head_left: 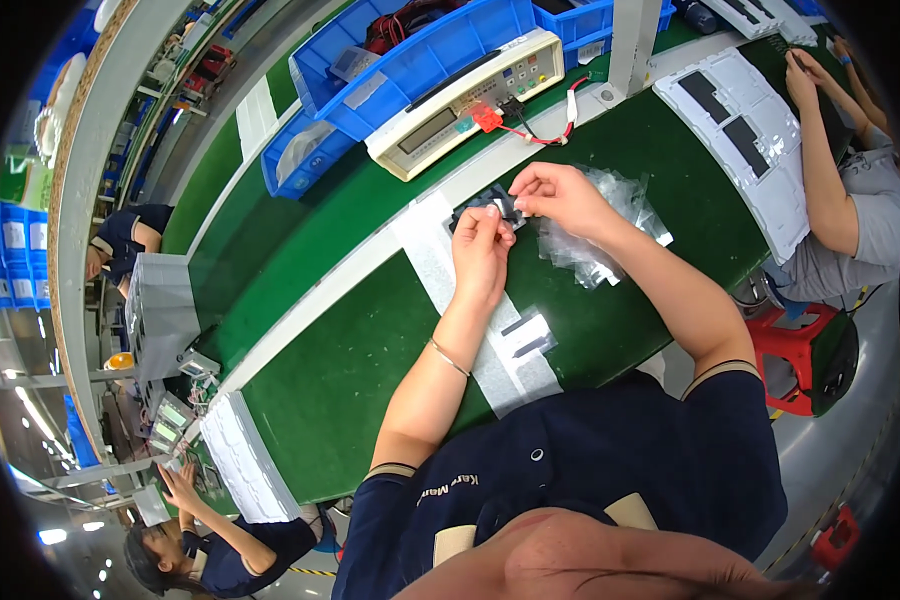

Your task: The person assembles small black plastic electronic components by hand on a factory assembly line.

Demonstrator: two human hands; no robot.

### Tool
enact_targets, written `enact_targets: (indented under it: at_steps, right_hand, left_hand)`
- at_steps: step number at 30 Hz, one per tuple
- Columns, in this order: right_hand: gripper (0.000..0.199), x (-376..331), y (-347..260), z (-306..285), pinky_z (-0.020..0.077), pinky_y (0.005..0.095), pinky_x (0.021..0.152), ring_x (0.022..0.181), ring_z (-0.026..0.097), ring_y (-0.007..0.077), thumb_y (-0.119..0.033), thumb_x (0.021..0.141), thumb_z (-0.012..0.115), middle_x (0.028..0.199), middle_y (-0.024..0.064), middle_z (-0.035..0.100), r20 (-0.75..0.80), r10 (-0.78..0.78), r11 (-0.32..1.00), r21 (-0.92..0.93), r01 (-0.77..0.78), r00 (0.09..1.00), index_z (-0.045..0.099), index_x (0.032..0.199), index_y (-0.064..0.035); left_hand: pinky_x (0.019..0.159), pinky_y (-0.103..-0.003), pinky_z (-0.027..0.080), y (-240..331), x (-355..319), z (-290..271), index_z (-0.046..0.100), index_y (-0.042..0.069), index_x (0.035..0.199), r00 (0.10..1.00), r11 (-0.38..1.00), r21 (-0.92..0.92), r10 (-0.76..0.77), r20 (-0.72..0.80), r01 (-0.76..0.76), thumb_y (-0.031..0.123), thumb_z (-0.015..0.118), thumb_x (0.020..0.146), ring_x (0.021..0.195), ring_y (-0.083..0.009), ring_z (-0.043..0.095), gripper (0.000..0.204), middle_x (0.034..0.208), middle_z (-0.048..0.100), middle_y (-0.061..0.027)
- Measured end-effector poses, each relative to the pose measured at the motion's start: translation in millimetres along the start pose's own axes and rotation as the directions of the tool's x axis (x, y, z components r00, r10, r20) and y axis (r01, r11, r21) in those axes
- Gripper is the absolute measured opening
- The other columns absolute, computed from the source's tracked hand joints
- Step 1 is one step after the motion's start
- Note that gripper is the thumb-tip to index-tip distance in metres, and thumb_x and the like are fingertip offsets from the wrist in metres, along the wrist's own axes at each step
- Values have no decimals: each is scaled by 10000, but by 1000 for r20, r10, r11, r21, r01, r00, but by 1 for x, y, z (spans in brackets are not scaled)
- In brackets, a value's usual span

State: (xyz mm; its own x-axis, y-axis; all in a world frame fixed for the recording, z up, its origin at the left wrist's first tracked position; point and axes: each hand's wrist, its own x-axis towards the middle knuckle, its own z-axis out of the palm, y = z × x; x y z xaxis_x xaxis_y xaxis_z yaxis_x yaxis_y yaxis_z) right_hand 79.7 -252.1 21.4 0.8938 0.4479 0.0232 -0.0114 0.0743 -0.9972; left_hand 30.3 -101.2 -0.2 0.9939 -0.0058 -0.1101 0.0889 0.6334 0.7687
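My left hand [482,255] is closed in a pinch over the upper end of a white strip [430,235] laid across the green bench. Close by on the right, my right hand [560,195] pinches with thumb and forefinger. Between and behind the fingertips shows a small dark flat piece [464,214], partly covered by my left hand. What exactly my right fingers grip is too small to tell. To the right, under my right wrist, lies a loose heap of clear plastic bags [595,235]. Nearer to me, a dark strip in clear film [530,335] rests on the white strip.
Beyond my hands stands a cream bench meter [470,105] with red and black leads, before blue bins [425,65]. White trays with dark pieces [735,130] lie at the right, beside a co-worker's arm [825,190]. More white trays [245,460] stand left. A red stool [790,350] is at right.
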Motion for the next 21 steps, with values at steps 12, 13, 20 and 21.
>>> enact_targets:
  at_steps: [12,13,20,21]
  right_hand:
    - [67,0,-4,-2,437,210,570,629,540,77,-61,827,566,700,20,561,106,73,997,-8,-73,992,542,846,-2]
    - [67,1,-4,-2,437,210,570,629,540,77,-61,827,566,700,20,561,110,77,997,-9,-77,991,542,846,-2]
    - [69,-2,-7,3,425,212,549,599,535,71,-50,798,567,647,14,557,116,31,983,-185,-9,993,552,837,4]
    - [77,-2,-6,3,429,219,533,588,543,73,-60,783,580,615,26,566,106,11,977,-215,12,994,562,817,7]
  left_hand:
    - [733,-263,426,0,-6,-2,504,73,895,994,997,-24,67,-83,-69,83,500,880,830,-116,506,19,859,524,-19]
    - [733,-263,426,2,-6,1,504,73,895,994,997,-26,66,-88,-69,83,500,880,830,-116,506,19,859,524,-19]
    - [726,-263,448,3,-6,2,459,65,962,998,999,25,33,-52,-32,92,474,895,814,-135,543,74,898,553,-60]
    - [717,-253,447,1,-6,-1,452,63,965,997,998,44,48,-57,-45,82,471,894,795,-133,542,76,903,559,-66]
